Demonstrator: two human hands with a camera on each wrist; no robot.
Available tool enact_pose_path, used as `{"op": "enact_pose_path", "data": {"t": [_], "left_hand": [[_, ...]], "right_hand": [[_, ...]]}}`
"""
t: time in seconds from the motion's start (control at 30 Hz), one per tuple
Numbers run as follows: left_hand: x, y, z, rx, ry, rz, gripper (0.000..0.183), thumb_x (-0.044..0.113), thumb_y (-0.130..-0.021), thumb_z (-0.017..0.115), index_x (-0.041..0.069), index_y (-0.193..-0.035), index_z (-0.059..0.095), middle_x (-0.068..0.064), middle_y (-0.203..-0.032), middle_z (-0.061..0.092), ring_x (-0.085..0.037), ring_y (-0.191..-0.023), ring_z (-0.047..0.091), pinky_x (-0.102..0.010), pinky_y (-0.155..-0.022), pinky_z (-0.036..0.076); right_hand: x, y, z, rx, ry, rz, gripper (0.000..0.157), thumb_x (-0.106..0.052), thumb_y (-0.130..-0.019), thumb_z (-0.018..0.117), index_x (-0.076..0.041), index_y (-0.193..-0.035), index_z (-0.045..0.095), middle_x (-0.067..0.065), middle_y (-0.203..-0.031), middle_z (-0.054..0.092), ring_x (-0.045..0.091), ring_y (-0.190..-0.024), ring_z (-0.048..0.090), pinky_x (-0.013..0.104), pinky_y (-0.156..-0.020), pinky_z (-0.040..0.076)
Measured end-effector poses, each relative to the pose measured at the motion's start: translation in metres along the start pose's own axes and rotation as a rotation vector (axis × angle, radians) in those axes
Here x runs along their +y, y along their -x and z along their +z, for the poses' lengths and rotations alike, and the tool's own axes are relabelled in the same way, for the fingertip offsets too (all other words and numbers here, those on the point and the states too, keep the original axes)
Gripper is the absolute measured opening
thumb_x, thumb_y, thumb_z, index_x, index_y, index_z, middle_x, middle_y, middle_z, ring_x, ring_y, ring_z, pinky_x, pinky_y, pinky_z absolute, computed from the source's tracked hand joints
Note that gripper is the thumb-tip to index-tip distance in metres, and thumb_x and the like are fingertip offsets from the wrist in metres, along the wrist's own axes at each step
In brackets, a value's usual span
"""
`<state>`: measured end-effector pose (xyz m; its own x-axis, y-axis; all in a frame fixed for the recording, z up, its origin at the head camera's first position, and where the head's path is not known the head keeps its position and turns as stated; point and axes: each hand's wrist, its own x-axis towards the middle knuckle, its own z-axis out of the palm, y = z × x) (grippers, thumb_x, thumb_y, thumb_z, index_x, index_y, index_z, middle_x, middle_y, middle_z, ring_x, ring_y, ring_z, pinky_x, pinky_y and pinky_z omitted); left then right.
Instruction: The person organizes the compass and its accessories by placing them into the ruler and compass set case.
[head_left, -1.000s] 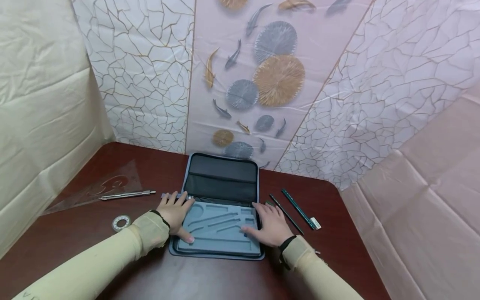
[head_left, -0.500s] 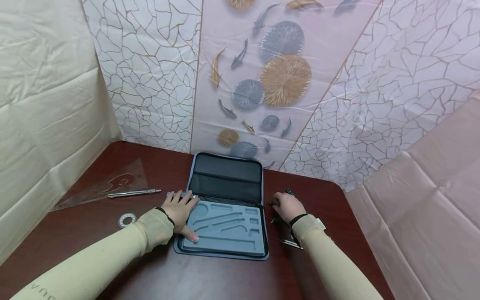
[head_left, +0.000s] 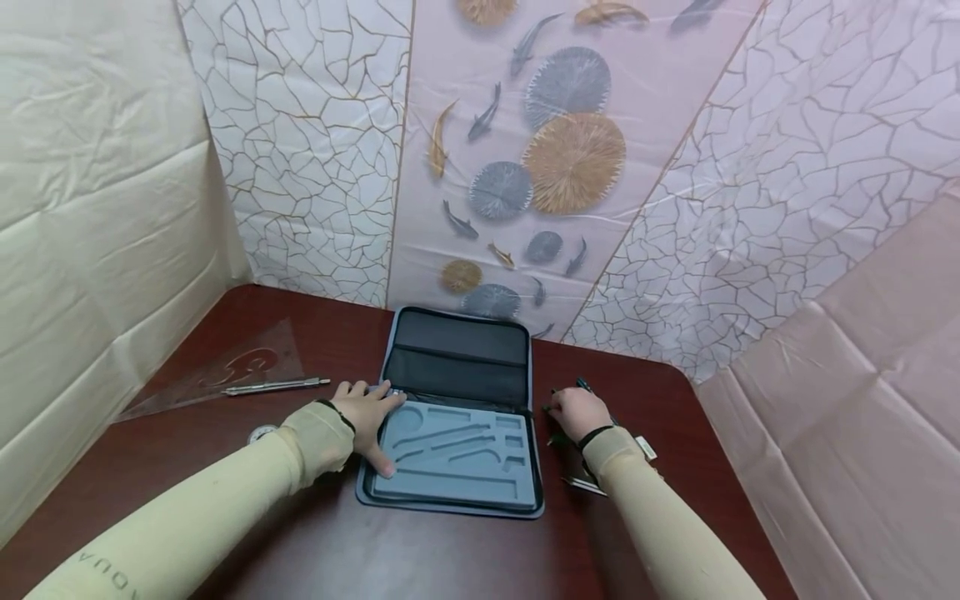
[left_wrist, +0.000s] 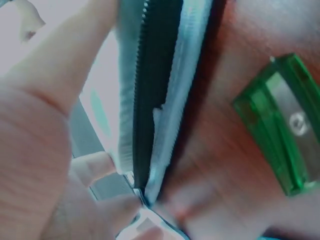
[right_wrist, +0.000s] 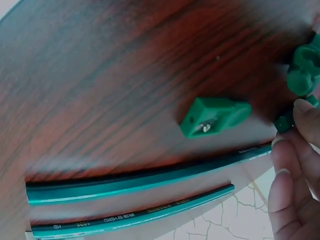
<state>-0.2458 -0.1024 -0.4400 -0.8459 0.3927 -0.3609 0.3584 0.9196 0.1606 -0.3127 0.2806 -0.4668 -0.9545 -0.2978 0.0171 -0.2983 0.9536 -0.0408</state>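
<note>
My right hand (head_left: pixel 579 415), right of the open case (head_left: pixel 457 333), pinches a small green piece (right_wrist: pixel 285 121); beyond lie a green sharpener (right_wrist: pixel 212 117) and teal pencils (right_wrist: pixel 150 179). My left hand (head_left: pixel 367 421), fingers spread, rests on the grey tray's (head_left: pixel 435 425) left edge.

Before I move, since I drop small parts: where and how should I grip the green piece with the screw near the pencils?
Probably grip the green piece by its square end, from above: its sides look flat, the other end rounded, with bare table around.
</note>
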Motion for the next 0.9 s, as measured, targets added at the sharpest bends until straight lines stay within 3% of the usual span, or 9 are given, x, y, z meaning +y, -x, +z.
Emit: {"op": "enact_pose_path", "data": {"t": [0.23,0.5,0.57,0.73,0.9], "left_hand": [[0.001,-0.008,-0.003,-0.027,0.006,-0.032,0.126,0.067,-0.053,0.083,0.017,-0.154,0.026,-0.023,-0.157,0.013,-0.044,-0.143,0.008,-0.058,-0.112,0.006],[-0.017,-0.036,0.02,-0.018,-0.041,-0.047,0.144,0.084,-0.036,0.074,0.02,-0.155,0.023,-0.03,-0.155,0.009,-0.046,-0.142,0.006,-0.061,-0.111,0.005],[-0.017,-0.036,0.023,-0.009,-0.019,-0.041,0.143,0.081,-0.037,0.077,0.018,-0.154,0.024,-0.031,-0.154,0.012,-0.047,-0.142,0.008,-0.061,-0.111,0.005],[-0.002,-0.014,0.01,-0.033,0.028,-0.051,0.13,0.066,-0.051,0.085,0.014,-0.154,0.024,-0.03,-0.154,0.014,-0.045,-0.142,0.013,-0.057,-0.113,0.005],[-0.005,-0.022,0.015,-0.045,0.081,-0.04,0.134,0.067,-0.049,0.084,0.016,-0.155,0.021,-0.029,-0.156,0.009,-0.042,-0.143,0.011,-0.053,-0.114,0.008]], "right_hand": [[0.0,-0.002,-0.001,0.004,-0.026,0.013,0.016,-0.014,-0.089,0.071,-0.016,-0.074,0.068,-0.005,-0.068,0.057,0.012,-0.06,0.049,0.031,-0.055,0.043],[0.001,-0.001,-0.001,0.051,-0.049,-0.035,0.011,-0.014,-0.088,0.072,-0.015,-0.077,0.07,-0.005,-0.072,0.06,0.01,-0.063,0.052,0.031,-0.057,0.046],[0.001,-0.001,0.0,0.05,-0.055,-0.044,0.011,-0.014,-0.088,0.072,-0.015,-0.078,0.069,-0.006,-0.071,0.059,0.01,-0.062,0.051,0.031,-0.057,0.045],[0.001,0.001,0.005,0.032,-0.061,-0.053,0.003,-0.013,-0.09,0.07,-0.012,-0.087,0.071,-0.003,-0.077,0.061,0.011,-0.068,0.054,0.032,-0.06,0.047],[0.002,0.001,0.006,-0.007,-0.073,-0.04,0.004,-0.01,-0.091,0.067,-0.01,-0.091,0.071,0.001,-0.081,0.06,0.014,-0.071,0.055,0.033,-0.061,0.048]]}}
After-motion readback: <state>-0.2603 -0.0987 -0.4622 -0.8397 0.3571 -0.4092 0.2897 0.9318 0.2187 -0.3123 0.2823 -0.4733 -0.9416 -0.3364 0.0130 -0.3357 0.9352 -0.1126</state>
